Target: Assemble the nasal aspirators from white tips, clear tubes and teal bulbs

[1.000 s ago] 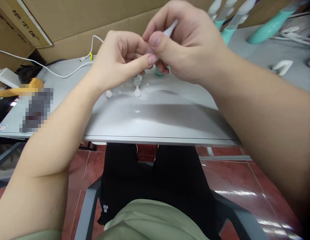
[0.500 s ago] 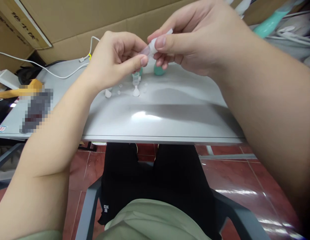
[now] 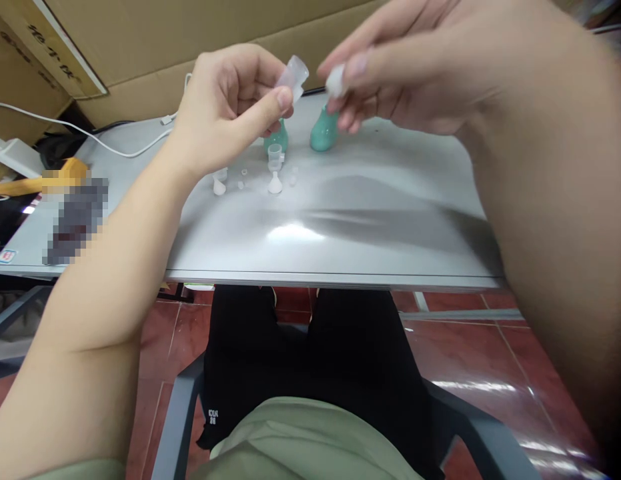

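My left hand pinches a translucent plastic tube with a small side stub between thumb and fingers, its wider end tilted up to the right. Just to the right, my right hand grips a small white plastic piece, blurred by motion, at the thumb and fingertips. The two parts are apart. Below the hands stand a teal bulb and a second teal bulb, partly hidden. In front of the latter are a clear cup-like part and a white funnel-shaped tip.
Another white tip and several tiny rings lie on the grey table. At the left are a yellow-handled object, a pixelated dark item and a white cable. A cardboard wall stands behind.
My right hand has drawn away to the right with the white piece, which is now separate from the tube. My left hand has risen slightly, still holding the tube.
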### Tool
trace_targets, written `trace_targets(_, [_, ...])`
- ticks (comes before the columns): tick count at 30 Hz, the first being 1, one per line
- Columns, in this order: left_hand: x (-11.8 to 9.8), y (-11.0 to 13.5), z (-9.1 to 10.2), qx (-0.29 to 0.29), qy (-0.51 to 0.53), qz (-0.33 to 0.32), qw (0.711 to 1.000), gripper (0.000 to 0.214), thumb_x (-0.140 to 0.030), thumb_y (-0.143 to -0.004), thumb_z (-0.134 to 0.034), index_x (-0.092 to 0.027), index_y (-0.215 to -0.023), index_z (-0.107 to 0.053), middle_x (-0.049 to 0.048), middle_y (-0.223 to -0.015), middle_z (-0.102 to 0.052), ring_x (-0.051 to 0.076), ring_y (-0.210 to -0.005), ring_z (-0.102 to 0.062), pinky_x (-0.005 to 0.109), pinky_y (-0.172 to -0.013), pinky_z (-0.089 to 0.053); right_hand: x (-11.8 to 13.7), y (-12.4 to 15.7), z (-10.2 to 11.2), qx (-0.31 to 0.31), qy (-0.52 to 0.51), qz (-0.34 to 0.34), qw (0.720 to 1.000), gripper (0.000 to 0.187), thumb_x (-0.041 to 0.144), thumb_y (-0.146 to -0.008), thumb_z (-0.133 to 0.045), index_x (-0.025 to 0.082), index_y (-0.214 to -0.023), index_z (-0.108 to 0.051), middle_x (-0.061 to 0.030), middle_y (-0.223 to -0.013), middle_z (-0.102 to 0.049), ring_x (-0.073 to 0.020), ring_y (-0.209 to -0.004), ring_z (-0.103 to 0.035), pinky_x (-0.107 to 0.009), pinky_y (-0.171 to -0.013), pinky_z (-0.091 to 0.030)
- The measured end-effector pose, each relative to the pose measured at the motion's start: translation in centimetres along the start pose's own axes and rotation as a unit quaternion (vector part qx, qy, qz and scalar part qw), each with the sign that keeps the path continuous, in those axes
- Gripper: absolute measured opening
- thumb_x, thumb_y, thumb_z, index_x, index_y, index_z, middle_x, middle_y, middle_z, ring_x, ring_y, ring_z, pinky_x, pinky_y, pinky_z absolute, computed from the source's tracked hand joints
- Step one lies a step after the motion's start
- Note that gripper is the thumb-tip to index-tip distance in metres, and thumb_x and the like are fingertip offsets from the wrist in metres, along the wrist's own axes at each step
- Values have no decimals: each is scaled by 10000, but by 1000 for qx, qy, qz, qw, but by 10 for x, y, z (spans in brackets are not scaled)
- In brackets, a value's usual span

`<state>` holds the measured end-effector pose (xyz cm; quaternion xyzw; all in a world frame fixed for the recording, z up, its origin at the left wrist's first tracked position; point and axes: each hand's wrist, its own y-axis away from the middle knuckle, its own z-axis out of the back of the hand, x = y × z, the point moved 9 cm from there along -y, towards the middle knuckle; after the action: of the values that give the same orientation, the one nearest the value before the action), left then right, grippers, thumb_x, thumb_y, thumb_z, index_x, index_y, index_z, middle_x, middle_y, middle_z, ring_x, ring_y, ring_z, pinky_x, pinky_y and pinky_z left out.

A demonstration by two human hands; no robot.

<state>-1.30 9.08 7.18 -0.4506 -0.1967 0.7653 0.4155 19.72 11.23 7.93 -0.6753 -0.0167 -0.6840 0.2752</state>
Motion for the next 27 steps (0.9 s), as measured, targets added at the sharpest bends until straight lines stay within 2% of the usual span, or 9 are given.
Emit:
trace_targets(2, [2,-8,0,14,48,-40,998,401,-823,-1111,-969,-447,-1246,-934,77,-1136,-964,411,-990,-898,697,-813,-780,-11,-3,0,58,153,-27,986,509,-293,-937,-858,189,-855,-1000,-12,-732,-866,-132,-553,-798,-140,-548,-629])
trace_targets(4, [-4,-10,-22,64,39,-64,995,539,-902,-1078,-960,-473,-1401,-921,76,-1095,-959,467,-1271,-866,768,-1007,-760,-26,-6,-1,124,292,-46,947,537,-309,-883,-929,221,-841,-1008,6,-735,-866,-112,-575,-799,-125,-540,-558])
trace_targets(6, [-16,-2,-45,77,24,-74,994,643,-932,-1042,-971,-480,-1495,-910,84,-1116,-957,513,-1486,-798,825,-1131,-718,-41,-7,-3,175,380,-59,906,462,-211,-891,-1029,251,-872,-1028,22,-746,-863,-122,-592,-787,-184,-541,-528])
trace_targets(10, [-32,22,-69,60,-7,-65,996,632,-837,-988,-1067,-482,-1488,-915,86,-1209,-957,514,-1549,-791,798,-1141,-736,-55,-7,-8,214,439,-66,870,307,-15,-932,-1113,284,-918,-1044,37,-781,-867,-134,-619,-718,-289,-581,-474])
trace_targets(13, [-14,25,-56,38,-31,-38,998,615,-752,-961,-1108,-475,-1473,-911,96,-1232,-944,509,-1489,-828,754,-1087,-765,-52,-7,-8,209,454,-80,862,398,-84,-853,-1155,293,-931,-1051,36,-812,-885,-143,-662,-732,-300,-621,-491])
trace_targets(16, [16,10,-29,-31,-12,-58,998,558,-811,-971,-1024,-459,-1393,-924,114,-1223,-922,475,-1266,-883,695,-952,-768,-40,-6,-6,185,436,-79,877,419,-109,-875,-1156,293,-947,-1062,33,-803,-889,-138,-628,-743,-279,-594,-509])
trace_targets(19, [33,-5,-7,-120,73,-154,978,621,-970,-889,-922,-424,-1178,-980,115,-1054,-902,382,-832,-818,573,-631,-607,-12,-4,-6,113,350,-9,930,488,-207,-917,-1058,281,-914,-1055,59,-723,-845,-82,-610,-708,-171,-546,-472])
trace_targets(23, [48,-16,-10,-99,115,-169,974,562,-903,-930,-1020,-424,-1219,-971,75,-1062,-924,287,-749,-785,478,-581,-605,6,2,-13,8,138,54,989,514,-282,-975,-924,203,-811,-969,63,-630,-776,-52,-515,-631,-133,-447,-411])
trace_targets(27, [55,-16,-13,-56,88,-137,985,672,-1010,-1020,-951,-383,-1260,-925,78,-1136,-933,256,-816,-788,471,-664,-710,-1,1,-27,-50,31,75,995,523,-244,-1039,-914,164,-717,-850,33,-586,-734,-74,-480,-629,-166,-417,-420])
